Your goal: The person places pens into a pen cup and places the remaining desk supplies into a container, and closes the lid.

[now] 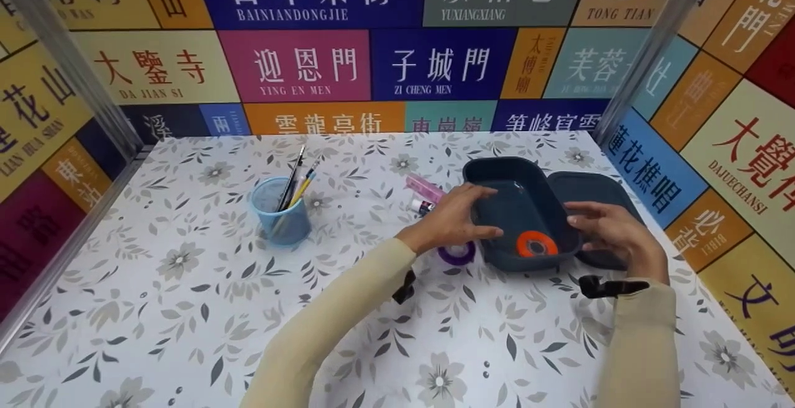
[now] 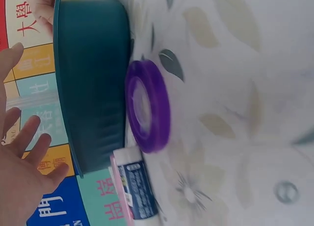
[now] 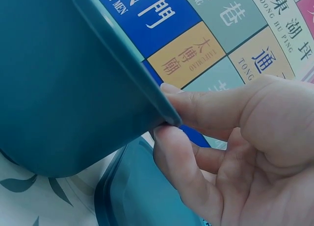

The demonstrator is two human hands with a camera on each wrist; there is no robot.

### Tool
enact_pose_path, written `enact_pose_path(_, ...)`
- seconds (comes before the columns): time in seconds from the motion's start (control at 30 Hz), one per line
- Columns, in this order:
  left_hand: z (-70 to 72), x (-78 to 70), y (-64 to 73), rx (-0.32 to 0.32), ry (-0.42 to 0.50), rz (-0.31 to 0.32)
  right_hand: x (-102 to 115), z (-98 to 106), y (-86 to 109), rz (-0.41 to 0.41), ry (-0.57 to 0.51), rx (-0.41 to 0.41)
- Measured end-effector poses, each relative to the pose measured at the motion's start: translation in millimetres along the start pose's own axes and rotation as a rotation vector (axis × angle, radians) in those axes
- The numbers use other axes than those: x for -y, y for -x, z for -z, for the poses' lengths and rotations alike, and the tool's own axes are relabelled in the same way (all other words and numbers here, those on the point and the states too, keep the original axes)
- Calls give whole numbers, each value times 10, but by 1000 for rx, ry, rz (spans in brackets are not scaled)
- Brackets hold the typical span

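Observation:
A dark teal plastic box (image 1: 518, 206) stands without its lid, an orange tape roll (image 1: 526, 239) lying inside it. At its right side, my right hand (image 1: 612, 234) pinches the rim between thumb and fingers, plainly seen in the right wrist view. My left hand (image 1: 450, 218) hovers at the box's left side with fingers spread, holding nothing; in the left wrist view it looks apart from the wall. Below that hand, a purple tape roll (image 2: 161, 108) leans by the box. Beside it lies a white and dark blue glue stick (image 2: 135, 189).
The matching lid (image 1: 593, 187) lies right of the box, partly under my right hand. A pink object (image 1: 425, 187) lies by the glue stick. Further left stands a blue mesh pen cup (image 1: 281, 215) with several pens and brushes. Printed panels (image 1: 295, 63) wall the table's back and sides.

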State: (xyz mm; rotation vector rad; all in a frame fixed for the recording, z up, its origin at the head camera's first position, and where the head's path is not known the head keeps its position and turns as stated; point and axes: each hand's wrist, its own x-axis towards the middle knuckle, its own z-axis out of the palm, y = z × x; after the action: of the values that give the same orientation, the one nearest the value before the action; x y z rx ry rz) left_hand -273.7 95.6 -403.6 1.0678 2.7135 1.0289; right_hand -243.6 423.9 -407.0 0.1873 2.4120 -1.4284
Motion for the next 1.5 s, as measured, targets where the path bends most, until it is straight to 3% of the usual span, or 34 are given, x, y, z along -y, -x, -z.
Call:
enact_pose_path(0.23, 36, 187, 150, -5, 44, 4, -15, 3, -27, -17, -7, 1)
enact_pose_path(0.47, 47, 367, 262, 1, 144, 9, -16, 4, -37, -28, -2, 2)
enact_pose_path(0.63, 40, 444, 334, -14, 123, 13, -13, -3, -42, -24, -9, 4)
enact_pose_path(1.0, -27, 512, 428, -28, 179, 36, -39, -5, -34, -10, 26, 4)
enact_pose_path(1.5, -123, 550, 379, -13, 259, 101, -49, 21, -54, -23, 7, 8)
